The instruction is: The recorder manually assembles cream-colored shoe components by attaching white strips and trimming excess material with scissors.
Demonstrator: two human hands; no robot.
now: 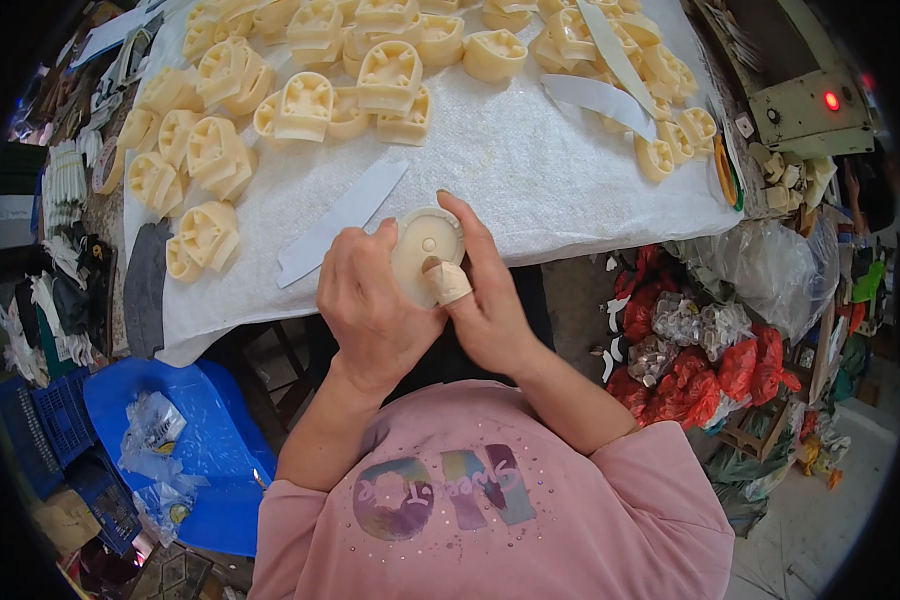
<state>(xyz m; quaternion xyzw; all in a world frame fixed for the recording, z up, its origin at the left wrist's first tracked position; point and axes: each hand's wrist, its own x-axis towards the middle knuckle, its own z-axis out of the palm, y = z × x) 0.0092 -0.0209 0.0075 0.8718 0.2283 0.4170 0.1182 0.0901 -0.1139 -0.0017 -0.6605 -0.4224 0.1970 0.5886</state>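
Observation:
Both my hands hold a round, cream-coloured disc (416, 262) with a raised rim and a small round boss in its middle, just over the table's near edge. My left hand (368, 305) is closed round its left side, with part of the disc hidden behind the fingers. On the other side, my right hand (488, 315) grips the rim with a finger along the top right. A beige wrap (452, 284) covers part of the right thumb, which lies across the disc. A white paper strip (345, 222) lies on the cloth beside my left hand.
A white woven cloth (530, 190) covers the table. Several cream moulded pieces (220, 160) are piled along its far and left sides. At the left stands a blue plastic chair (215, 430) with clear bags. Red bags (685, 385) sit below right, near a control box (810, 112).

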